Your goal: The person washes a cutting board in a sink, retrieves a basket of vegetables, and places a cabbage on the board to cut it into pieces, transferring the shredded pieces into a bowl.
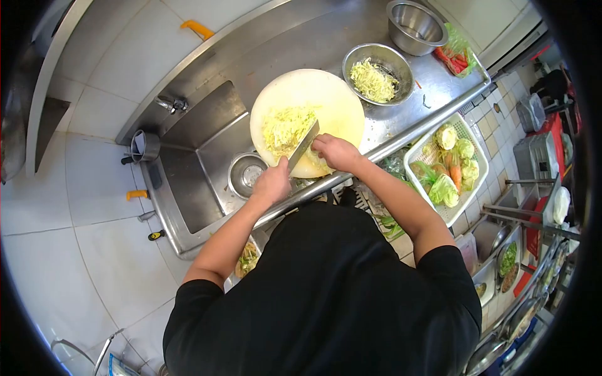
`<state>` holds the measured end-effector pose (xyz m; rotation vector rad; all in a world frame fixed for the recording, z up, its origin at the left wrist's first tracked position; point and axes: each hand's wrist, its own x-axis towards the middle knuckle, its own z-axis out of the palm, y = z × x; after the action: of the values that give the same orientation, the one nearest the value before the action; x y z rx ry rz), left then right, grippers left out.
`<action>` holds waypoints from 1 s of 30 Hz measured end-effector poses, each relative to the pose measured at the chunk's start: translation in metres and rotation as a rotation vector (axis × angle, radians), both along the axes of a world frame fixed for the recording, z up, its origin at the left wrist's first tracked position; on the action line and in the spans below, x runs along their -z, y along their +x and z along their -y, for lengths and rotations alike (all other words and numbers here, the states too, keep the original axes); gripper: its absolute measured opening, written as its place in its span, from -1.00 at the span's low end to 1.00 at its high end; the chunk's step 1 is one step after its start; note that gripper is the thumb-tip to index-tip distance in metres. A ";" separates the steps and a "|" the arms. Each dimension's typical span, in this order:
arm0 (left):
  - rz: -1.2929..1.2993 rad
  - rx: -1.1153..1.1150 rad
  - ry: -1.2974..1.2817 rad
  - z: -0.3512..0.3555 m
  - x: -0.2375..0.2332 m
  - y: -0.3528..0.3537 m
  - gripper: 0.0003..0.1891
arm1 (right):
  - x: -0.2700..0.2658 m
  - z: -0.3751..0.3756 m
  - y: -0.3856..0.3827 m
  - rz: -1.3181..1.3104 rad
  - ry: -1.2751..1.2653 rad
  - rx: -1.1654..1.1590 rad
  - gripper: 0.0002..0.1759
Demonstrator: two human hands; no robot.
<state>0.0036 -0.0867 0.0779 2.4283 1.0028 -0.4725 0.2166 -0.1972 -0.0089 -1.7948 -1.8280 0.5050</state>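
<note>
My left hand (273, 183) is wrapped around the handle of a cleaver (303, 146), its blade angled over a round white cutting board (342, 94). On the blade's left lies a heap of shredded cabbage (285, 128). My right hand (335, 152) is close on the other side of the blade, fingers curled down near the board. A few pale cabbage bits (318, 164) lie just below those fingers. Whatever the right fingers press on is hidden beneath them.
Beyond the board stand a metal bowl of shredded cabbage (374, 81), a stacked metal bowl (417, 28) and a bag of red peppers (456, 57). A sink (191, 188) holding a small bowl (246, 173) is at left. At right is a vegetable basket (481, 160).
</note>
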 end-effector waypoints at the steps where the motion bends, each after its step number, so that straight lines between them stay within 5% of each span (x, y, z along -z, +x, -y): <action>1: -0.002 0.004 -0.012 -0.002 -0.006 0.000 -0.72 | -0.003 0.001 0.000 -0.017 0.017 0.032 -0.79; 30: -0.058 -0.037 -0.009 0.013 -0.006 -0.003 -0.73 | 0.014 0.000 0.002 0.068 0.040 -0.003 -0.89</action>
<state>0.0005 -0.0995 0.0836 2.3961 1.0647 -0.5361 0.2188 -0.1970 -0.0232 -1.8034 -1.8732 0.4104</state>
